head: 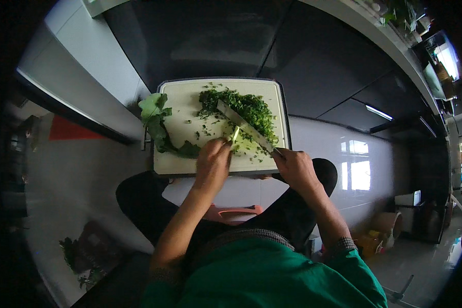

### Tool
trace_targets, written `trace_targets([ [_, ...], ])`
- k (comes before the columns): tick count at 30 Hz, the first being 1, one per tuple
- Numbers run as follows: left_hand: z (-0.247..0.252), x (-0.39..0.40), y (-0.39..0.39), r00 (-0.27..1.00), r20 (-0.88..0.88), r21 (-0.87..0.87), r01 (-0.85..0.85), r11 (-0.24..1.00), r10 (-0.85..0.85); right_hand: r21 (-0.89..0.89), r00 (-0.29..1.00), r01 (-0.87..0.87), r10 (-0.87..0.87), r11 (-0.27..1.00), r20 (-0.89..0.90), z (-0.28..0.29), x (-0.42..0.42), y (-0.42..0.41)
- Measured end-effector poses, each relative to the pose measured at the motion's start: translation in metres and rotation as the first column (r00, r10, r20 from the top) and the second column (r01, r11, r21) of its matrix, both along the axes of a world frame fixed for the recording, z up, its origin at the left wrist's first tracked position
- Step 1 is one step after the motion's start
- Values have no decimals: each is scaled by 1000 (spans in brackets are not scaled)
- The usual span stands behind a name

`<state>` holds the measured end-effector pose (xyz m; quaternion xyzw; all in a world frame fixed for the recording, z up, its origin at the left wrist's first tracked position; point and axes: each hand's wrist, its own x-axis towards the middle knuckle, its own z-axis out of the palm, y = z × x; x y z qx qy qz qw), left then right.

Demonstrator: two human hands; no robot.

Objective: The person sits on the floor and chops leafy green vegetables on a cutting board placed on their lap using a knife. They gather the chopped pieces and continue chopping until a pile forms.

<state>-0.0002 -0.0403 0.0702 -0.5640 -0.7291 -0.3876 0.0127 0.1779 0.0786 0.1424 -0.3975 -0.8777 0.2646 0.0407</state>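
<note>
A pale cutting board (181, 125) with a dark rim lies before me, above my knees. My left hand (213, 158) pinches a pale green stalk (236, 133), its cut end pointing up the board. Broad green leaves (154, 119) trail from beside that hand over the board's left edge; whether they join the stalk is hidden by my fingers. My right hand (296, 167) grips the handle of a kitchen knife (246, 126). Its wide blade slants up and left across the board, against a heap of chopped greens (250, 109). Small green bits are scattered below the blade.
Dark glossy cabinet fronts (215, 42) stand just beyond the board, with a white panel (96, 65) at the left. A dark bag (96, 246) with leafy greens (67, 250) sits on the floor at lower left. Between my legs is a pinkish-red plastic stool (235, 213).
</note>
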Motion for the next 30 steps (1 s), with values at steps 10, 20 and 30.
trace_targets([
  [10,-60,6,37,991,-6,29,131,991,-131,73,1000,18,-18,997,3,-7,19,1],
  [20,-60,10,34,984,-18,127,180,976,-179,101,993,-38,26,994,118,-14,20,3],
  [30,-65,13,36,989,50,81,138,987,-142,60,953,-140,118,988,278,6,30,9],
])
